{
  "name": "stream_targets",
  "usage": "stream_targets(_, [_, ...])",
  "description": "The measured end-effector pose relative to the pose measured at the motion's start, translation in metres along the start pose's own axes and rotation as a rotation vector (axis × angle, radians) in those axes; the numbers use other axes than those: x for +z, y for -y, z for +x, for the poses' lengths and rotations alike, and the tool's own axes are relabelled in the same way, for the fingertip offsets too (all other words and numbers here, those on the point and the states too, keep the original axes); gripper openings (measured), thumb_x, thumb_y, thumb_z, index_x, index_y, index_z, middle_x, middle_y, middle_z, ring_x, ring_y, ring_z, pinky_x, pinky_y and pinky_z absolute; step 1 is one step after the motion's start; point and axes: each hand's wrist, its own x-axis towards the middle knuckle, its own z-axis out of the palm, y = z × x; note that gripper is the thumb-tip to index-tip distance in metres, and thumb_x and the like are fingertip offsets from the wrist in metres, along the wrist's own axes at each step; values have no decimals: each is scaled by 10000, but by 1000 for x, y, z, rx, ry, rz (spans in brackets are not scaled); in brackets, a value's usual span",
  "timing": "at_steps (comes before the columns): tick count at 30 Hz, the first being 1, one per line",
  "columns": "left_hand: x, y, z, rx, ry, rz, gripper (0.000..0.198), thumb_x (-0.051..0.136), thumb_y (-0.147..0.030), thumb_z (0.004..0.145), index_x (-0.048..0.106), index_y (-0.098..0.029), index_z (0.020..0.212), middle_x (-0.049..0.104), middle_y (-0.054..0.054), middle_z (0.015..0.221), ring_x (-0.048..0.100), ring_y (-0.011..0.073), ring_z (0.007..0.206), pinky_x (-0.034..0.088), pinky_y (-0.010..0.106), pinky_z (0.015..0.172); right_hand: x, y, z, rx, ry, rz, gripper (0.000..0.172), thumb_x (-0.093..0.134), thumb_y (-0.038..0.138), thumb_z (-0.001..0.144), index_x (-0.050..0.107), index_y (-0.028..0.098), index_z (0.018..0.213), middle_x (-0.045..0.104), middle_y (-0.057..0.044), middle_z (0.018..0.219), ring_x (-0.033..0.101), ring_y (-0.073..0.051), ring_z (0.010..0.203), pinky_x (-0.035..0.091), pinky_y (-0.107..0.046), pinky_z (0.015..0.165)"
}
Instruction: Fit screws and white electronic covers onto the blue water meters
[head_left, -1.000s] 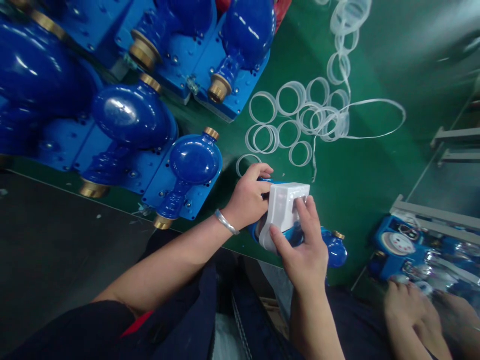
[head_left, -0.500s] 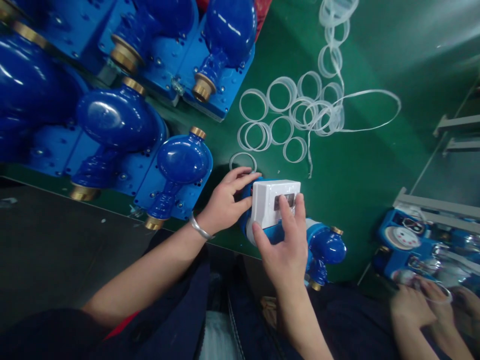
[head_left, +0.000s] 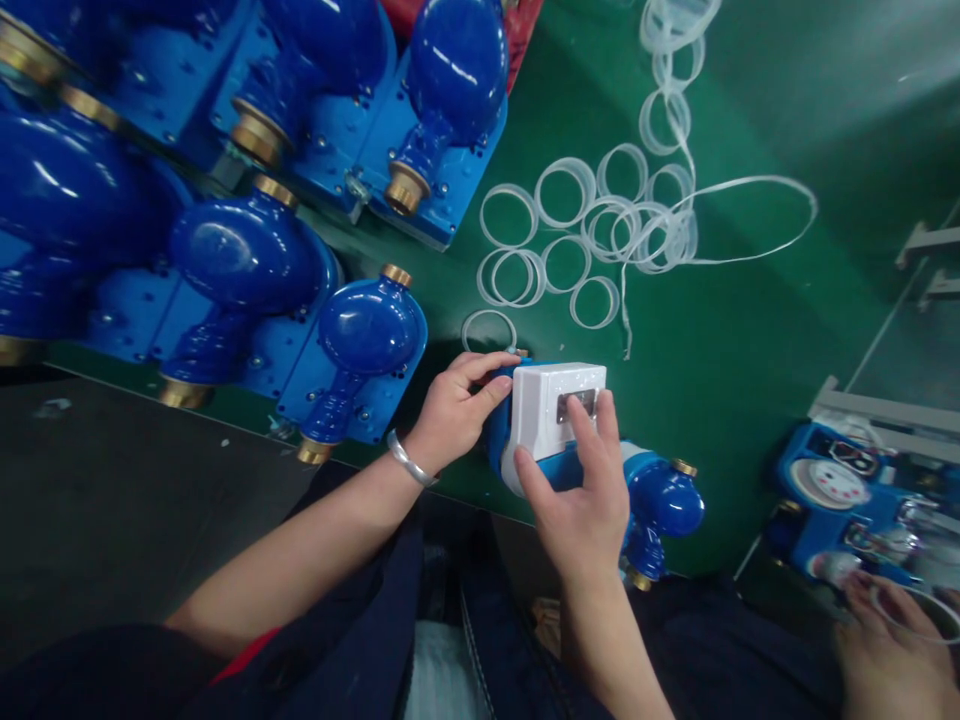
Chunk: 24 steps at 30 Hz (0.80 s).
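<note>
In front of me lies a blue water meter (head_left: 562,470) with a white box-shaped cover (head_left: 534,412) on it; the cover has a small dark display window. My left hand (head_left: 454,412) holds the meter at its upper left edge, the fingers reaching over the rim and the thumb beside the cover. My right hand (head_left: 586,485) spans the cover, its thumb at the lower left corner and its fingertips by the window and right edge. Another blue meter (head_left: 666,500) with brass ends sits just right of my right hand, partly hidden by it.
Several blue meters (head_left: 367,325) with brass fittings stand in rows at the left. Clear plastic rings (head_left: 566,192) and a loose strip are spread on the green table (head_left: 720,360). At the right, a co-worker's hand (head_left: 892,640) holds a ring near opened meters (head_left: 832,482).
The view has shifted slightly. Both my hands remain at the meter and its white cover with little change in grip. The co-worker's hands at the right have moved, with a ring held there.
</note>
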Motion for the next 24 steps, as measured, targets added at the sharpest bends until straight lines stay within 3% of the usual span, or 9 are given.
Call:
stream_targets(8, [1,-11,4,-25,-46,178,160,591,-171,695,538,-162,845,550,5,814,520,105,725,435,250,706,-1,6,-3,2,20,-32,575,616,316,716,436,205,1251,283,-155,1400,339,-309,1249,373,-498,965])
stream_targets(11, [-1,-19,7,-77,-55,217,253,616,-173,658,507,-159,886,525,-16,763,519,98,688,439,244,674,1,7,-4,-6,20,-48,583,609,312,723,424,194,1263,272,-164,1403,324,-305,1258,362,-495,975])
stream_targets(15, [-8,-25,14,-154,103,223,562,629,-144,638,446,-182,1169,582,30,931,556,121,757,456,285,738,4,9,-6,-17,6,-70,582,617,305,718,432,186,1257,264,-168,1406,311,-304,1265,376,-482,968])
stream_targets(18, [-12,-25,17,-154,281,140,423,569,-175,713,522,-165,1133,591,70,1096,555,167,954,426,323,875,6,10,-7,-20,-19,-91,571,620,297,715,444,183,1246,274,-174,1401,324,-302,1258,384,-480,959])
stream_targets(21, [-14,-21,15,-133,313,39,406,505,-194,766,501,-163,1171,540,67,1219,490,173,1104,364,333,974,8,9,-6,-30,-33,-103,565,616,295,716,445,191,1244,285,-173,1396,340,-300,1249,388,-489,951])
stream_targets(24, [-16,-18,13,-172,334,-53,467,501,-172,751,461,-167,1216,513,62,1253,480,180,1117,363,338,978,9,7,-5,-42,-34,-116,576,614,301,719,431,197,1255,279,-170,1399,336,-305,1250,393,-498,943])
